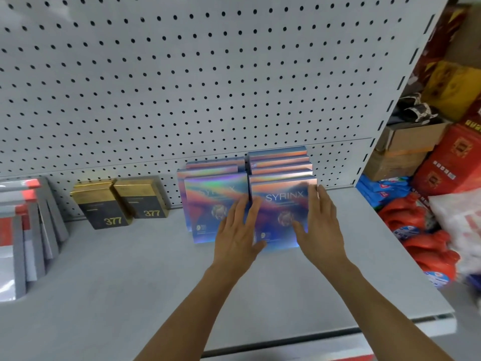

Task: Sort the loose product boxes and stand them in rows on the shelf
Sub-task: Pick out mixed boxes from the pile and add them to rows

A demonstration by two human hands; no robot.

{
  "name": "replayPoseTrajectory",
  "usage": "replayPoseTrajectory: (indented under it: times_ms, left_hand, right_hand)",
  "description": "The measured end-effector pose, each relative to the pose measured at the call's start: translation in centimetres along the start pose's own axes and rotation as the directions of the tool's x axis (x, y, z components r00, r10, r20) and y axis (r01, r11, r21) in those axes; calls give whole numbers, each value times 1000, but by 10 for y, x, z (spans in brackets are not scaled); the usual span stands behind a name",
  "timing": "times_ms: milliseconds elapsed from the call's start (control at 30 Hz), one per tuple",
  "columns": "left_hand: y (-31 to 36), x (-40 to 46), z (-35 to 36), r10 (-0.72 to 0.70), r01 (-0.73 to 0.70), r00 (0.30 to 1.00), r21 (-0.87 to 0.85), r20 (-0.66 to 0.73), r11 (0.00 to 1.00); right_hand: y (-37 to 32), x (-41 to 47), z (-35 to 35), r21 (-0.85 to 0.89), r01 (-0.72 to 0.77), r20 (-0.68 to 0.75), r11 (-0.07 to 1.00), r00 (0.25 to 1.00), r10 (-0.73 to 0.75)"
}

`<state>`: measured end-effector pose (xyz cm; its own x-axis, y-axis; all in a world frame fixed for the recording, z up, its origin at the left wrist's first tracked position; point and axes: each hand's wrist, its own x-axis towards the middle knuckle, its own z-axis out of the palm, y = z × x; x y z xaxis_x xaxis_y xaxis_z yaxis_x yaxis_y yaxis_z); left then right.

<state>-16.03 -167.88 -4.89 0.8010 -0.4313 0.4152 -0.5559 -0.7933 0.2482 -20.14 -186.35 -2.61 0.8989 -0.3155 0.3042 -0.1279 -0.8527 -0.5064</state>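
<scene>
Standing upright on the grey shelf, two rows of holographic boxes are being steadied. The front box is being pressed by the flat, open-fingered left hand and right hand.

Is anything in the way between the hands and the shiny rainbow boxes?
No. The left hand and right hand already rest flat on the front holographic boxes, which stand in two rows on the shelf.

Two gold-black boxes; two rows of holographic boxes, roughly four and five; several grey-red boxes.
</scene>
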Motion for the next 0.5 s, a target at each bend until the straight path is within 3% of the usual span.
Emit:
replayPoseTrajectory:
  times_ms: [200,500]
  left_hand:
    - [-25,-37,-36,27,-27,996,-5,-91,1000]
    - [-89,-148,-139,-247,241,959,-57,-141,969]
  right_hand:
    - [-43,-39,7,-84,235,-16,968,971,-237]
    - [-176,-127,29,118,331,-2,936,943,-333]
